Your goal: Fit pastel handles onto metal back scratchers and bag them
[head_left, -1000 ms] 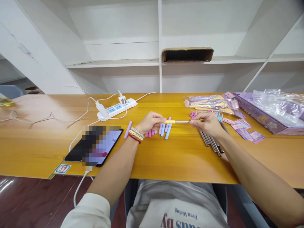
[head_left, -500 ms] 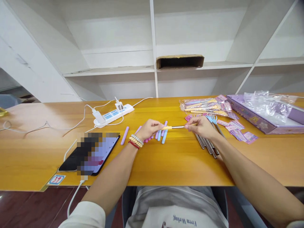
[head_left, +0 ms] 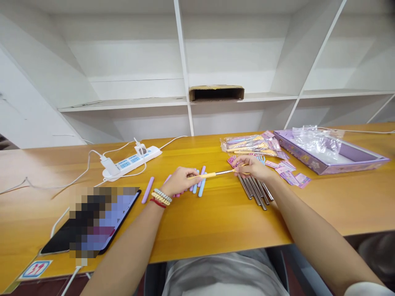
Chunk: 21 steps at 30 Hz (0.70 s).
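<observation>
A back scratcher with a yellow handle sleeve (head_left: 207, 175) and a thin metal rod (head_left: 224, 172) stretches between my hands. My left hand (head_left: 178, 181) is closed on the sleeve's left end. Closed fingers of my right hand (head_left: 250, 167) pinch the rod's far end, where a bit of yellow shows; they partly hide it. Beneath the right hand lie several metal-rod back scratchers (head_left: 255, 192) with pink claw heads (head_left: 231, 160) and blue ones. Several loose sleeves lie by the left hand: a purple sleeve (head_left: 148, 190), a blue sleeve (head_left: 202, 188) and others partly covered.
Bagged back scratchers (head_left: 249, 144) lie behind my right hand, with printed cards (head_left: 290, 176) to the right. A purple box (head_left: 327, 167) holds clear plastic. On the left are a power strip (head_left: 132, 163), cables and a tablet (head_left: 123, 222). A cardboard box (head_left: 216, 93) sits on the shelf.
The camera view has turned to the right, so everything sits further left. More of the yellow sleeve shows past my left fingers. Both hands still hold the back scratcher.
</observation>
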{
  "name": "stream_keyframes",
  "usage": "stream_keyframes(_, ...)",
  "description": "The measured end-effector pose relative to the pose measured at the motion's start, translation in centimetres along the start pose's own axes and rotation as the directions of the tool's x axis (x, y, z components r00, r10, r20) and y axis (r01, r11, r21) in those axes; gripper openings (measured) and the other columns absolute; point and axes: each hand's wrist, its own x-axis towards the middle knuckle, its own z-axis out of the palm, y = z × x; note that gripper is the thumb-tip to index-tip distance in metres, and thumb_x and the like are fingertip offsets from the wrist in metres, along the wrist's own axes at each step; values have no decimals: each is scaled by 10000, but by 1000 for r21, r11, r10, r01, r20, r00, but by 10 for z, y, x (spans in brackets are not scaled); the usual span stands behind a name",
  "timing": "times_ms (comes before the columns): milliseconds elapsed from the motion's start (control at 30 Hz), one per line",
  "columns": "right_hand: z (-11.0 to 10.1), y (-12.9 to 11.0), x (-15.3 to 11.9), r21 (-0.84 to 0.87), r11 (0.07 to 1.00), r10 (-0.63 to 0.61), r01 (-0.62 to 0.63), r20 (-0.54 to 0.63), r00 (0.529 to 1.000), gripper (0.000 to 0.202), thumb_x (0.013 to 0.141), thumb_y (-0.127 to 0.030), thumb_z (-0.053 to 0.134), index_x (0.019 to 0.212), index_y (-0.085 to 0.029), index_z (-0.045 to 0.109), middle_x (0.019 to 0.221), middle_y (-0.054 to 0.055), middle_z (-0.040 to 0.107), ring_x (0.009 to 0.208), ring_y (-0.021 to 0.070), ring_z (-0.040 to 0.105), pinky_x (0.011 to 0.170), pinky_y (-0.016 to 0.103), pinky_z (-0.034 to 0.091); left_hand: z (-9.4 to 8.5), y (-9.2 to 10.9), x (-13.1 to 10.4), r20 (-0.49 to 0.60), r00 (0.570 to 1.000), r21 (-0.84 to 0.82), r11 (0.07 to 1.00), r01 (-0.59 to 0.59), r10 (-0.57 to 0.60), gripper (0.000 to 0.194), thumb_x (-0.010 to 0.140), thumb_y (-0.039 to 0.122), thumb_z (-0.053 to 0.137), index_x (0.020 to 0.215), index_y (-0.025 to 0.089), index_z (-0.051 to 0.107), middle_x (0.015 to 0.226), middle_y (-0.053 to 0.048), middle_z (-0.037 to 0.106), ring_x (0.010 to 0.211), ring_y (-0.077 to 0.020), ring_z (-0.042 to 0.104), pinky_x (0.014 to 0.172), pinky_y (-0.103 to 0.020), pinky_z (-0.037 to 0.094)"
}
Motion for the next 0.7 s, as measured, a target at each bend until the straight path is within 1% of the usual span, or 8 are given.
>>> stream_keyframes(100,-1,0,-1,290,955,-50,68,-70,996,333,640,-316,708,901,-180,553,716,35,677,449,108,532,369,200,296,7,5,1,-62,990,153,981,-117,128,387,886,462,402,773,174,634,571,2,612,461,-96,533,513,-214,406)
stream_keyframes(167,9,0,0,399,908,-89,131,-123,988,355,651,-321,702,947,-184,563,752,31,678,487,112,556,384,206,324,15,9,3,-115,976,267,952,-150,186,383,906,439,371,772,183,623,620,-2,630,557,-114,569,624,-239,413)
stream_keyframes(267,33,4,4,406,904,-86,130,-124,989,359,668,-334,713,965,-178,588,716,15,658,497,104,553,391,202,332,33,15,4,-159,958,397,904,-158,238,360,917,426,356,825,193,614,662,-4,638,670,-143,589,725,-268,390)
stream_keyframes(400,50,11,10,270,961,-44,57,-55,998,289,713,-404,694,819,-153,598,560,0,592,467,105,535,392,201,333,46,20,6,-71,950,434,867,-246,305,385,901,481,380,816,186,611,720,-11,644,689,-142,576,678,-254,376)
stream_keyframes(467,46,13,11,267,962,-32,54,-87,996,299,722,-430,682,781,-151,592,542,1,579,454,101,524,387,199,329,44,18,7,-84,947,429,869,-248,312,385,902,484,377,844,193,622,764,-10,653,725,-142,579,696,-258,377)
stream_keyframes(533,35,11,12,316,945,-25,82,-179,983,302,722,-439,676,738,-155,576,539,-2,565,450,97,517,379,197,327,38,12,8,-147,945,428,880,-206,293,366,906,466,376,886,203,629,808,-9,658,761,-145,580,729,-270,379)
stream_keyframes(600,22,8,11,364,924,-12,116,-277,961,312,726,-445,660,683,-163,535,553,3,564,463,105,530,383,205,350,32,5,9,-188,946,437,885,-161,265,340,898,452,397,895,206,632,826,-12,651,769,-149,576,739,-278,386)
stream_keyframes(700,3,4,10,370,917,13,150,-403,915,315,734,-459,632,683,-186,483,517,-10,544,406,107,497,368,220,357,30,-4,12,-180,950,474,869,-142,254,294,885,415,427,888,203,630,835,-21,635,784,-157,574,756,-288,402)
